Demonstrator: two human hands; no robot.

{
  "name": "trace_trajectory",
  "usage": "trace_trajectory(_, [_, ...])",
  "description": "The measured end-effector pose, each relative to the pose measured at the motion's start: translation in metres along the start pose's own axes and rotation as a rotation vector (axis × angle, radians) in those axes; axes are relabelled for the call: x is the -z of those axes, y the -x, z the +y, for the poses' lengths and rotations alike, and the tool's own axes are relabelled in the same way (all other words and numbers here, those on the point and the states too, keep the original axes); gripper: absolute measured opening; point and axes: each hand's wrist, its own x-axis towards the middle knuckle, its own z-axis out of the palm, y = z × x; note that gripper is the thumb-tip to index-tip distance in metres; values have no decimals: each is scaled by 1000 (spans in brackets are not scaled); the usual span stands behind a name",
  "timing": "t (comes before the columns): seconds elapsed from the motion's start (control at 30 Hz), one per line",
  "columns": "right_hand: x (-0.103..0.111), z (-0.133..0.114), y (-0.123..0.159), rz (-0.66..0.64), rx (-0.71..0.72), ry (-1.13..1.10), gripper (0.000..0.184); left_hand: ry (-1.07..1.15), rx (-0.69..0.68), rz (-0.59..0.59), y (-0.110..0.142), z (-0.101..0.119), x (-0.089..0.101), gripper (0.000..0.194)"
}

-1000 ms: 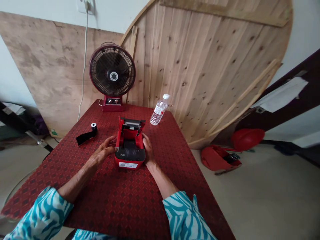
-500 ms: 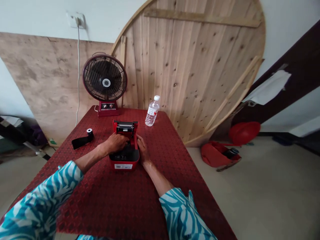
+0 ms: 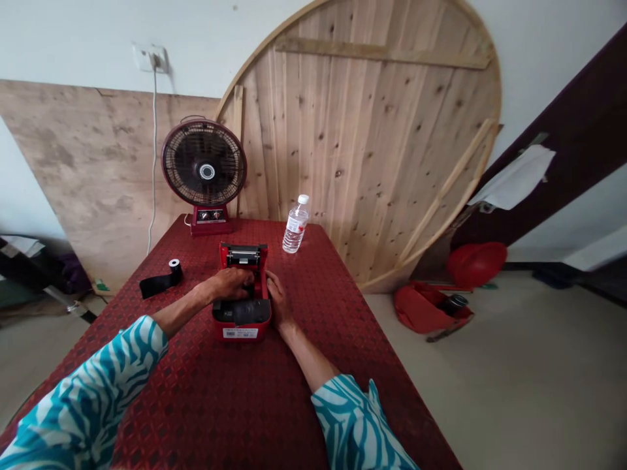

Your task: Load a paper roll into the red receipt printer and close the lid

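A small red printer (image 3: 240,321) with a black top sits in the middle of the red patterned table (image 3: 235,398), its lid (image 3: 243,256) tipped up at the far end. My left hand (image 3: 229,284) lies over the open compartment with its fingers curled down into it; what they touch is hidden. Against the printer's right side, my right hand (image 3: 277,301) grips the casing. To the left lies a black roll (image 3: 174,266) on the cloth, with a strip of it (image 3: 154,284) unwound.
A red desk fan (image 3: 204,171) stands at the table's far edge, and a water bottle (image 3: 296,225) stands to its right. A big round wooden top (image 3: 372,130) leans on the wall. A red helmet (image 3: 476,263) and a red bag (image 3: 421,307) lie on the floor at right.
My left hand moved from the printer's left side onto the open compartment. The right hand stayed on the printer's right side. The view has tilted up a little.
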Motion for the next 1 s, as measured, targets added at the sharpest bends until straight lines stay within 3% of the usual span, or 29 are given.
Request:
trace_trajectory(0.13, [-1, -2, 0, 4, -18, -4, 41, 3, -46, 44, 8, 7, 6, 41])
trace_trajectory(0.37, [-1, -8, 2, -13, -14, 5, 41, 18, -142, 139, 21, 5, 13, 31])
trace_trajectory(0.5, [0, -5, 1, -7, -26, -23, 42, 179, -197, 251, 38, 1, 35, 29])
trace_trajectory(0.63, [1, -2, 0, 17, -57, -27, 40, 537, -40, 416, 63, -25, 66, 32])
trace_trajectory(0.7, [1, -2, 0, 9, -59, -23, 38, 590, 45, 525, 69, -48, 72, 40])
trace_trajectory(0.77, [1, -3, 0, 12, -46, -9, 37, 438, 168, 532, 69, -72, 68, 45])
trace_trajectory(0.83, [1, -4, 0, 31, -28, 8, 35, 209, 277, 426, 62, -91, 55, 38])
trace_trajectory(1.0, [1, -3, 0, 27, -22, 1, 36, 73, 360, 305, 42, -111, 15, 25])
